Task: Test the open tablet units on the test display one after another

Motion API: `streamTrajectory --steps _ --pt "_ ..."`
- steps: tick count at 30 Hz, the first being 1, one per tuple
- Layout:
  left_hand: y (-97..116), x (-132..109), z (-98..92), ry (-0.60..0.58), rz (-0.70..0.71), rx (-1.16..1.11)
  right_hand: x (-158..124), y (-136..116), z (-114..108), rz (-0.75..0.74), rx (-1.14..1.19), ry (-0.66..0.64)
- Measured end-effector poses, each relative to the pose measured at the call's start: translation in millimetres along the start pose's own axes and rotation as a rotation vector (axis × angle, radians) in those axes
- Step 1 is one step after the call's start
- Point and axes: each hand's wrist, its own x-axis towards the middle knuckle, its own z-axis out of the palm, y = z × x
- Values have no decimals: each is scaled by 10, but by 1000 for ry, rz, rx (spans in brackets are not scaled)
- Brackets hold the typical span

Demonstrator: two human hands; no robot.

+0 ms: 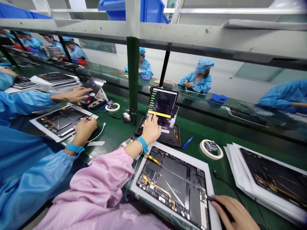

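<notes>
My left hand (pixel 151 130), in a pink sleeve with a blue wrist strap, reaches forward with its fingertips on a lit tablet screen (pixel 165 101). That screen stands tilted and shows green text lines and a yellow bar. In front of me an opened tablet housing (pixel 177 179) lies on a white sheet (pixel 214 179), with its batteries, orange flex cables and boards exposed. At its right edge, my right hand (pixel 236 210) is closed on a black cable plug (pixel 210 198), which meets the housing. Part of the right hand is cut off by the frame.
A stack of housings on white sheets (pixel 237 169) stands right, beside a tape roll (pixel 203 150) and a loose cable (pixel 226 181). A blue pen (pixel 187 142) lies near the screen stand. At left, a co-worker's hands (pixel 83 130) handle another housing. A shelf beam (pixel 192 35) crosses above.
</notes>
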Motion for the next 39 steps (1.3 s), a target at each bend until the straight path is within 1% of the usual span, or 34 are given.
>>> streamTrajectory --steps 3,5,9,13,15,17,19,20,22,23,25,27,29,31,32,34,36,37,39 --pt "59 -26 3 -20 16 -4 -6 5 13 16 12 -1" --pt "93 11 11 -16 47 -1 -3 2 14 18 16 -3" --pt "129 180 42 25 108 2 16 -34 -5 4 12 15" --pt "98 353 52 44 113 7 16 -67 -20 -12 2 26" --pt "129 362 7 45 101 15 12 -63 -13 -21 -7 29" --pt "257 272 -73 39 93 17 25 -57 -2 -34 -28 35" --pt "490 75 -153 -25 117 -7 60 -77 -6 -59 -55 22" --pt "628 -54 -182 -87 155 -34 84 -106 -20 -77 -66 1" --pt "885 -325 -206 -246 305 -111 135 -206 -80 -100 -74 -59" --pt "979 -445 -198 -300 378 -139 161 -272 -122 -98 -72 -92" --pt "1073 -608 -132 -366 482 -183 214 -406 -214 -54 -58 -162" --pt "1066 -653 -1 -437 531 -252 262 -503 -302 19 -43 -235" --pt "1020 -620 153 -550 540 -357 293 -528 -373 65 -22 -307" --pt "980 -569 272 -658 503 -426 309 -468 -408 78 19 -361" --pt "966 -551 308 -694 477 -438 319 -408 -404 94 44 -363" --pt "951 -536 342 -718 439 -428 360 -251 -348 186 53 -286" --pt "944 -543 349 -709 435 -409 427 -89 -245 311 -10 -194" --pt "941 -549 350 -703 435 -401 464 -26 -191 353 -53 -184" --pt "932 -557 353 -702 434 -395 516 43 -115 374 -110 -236"
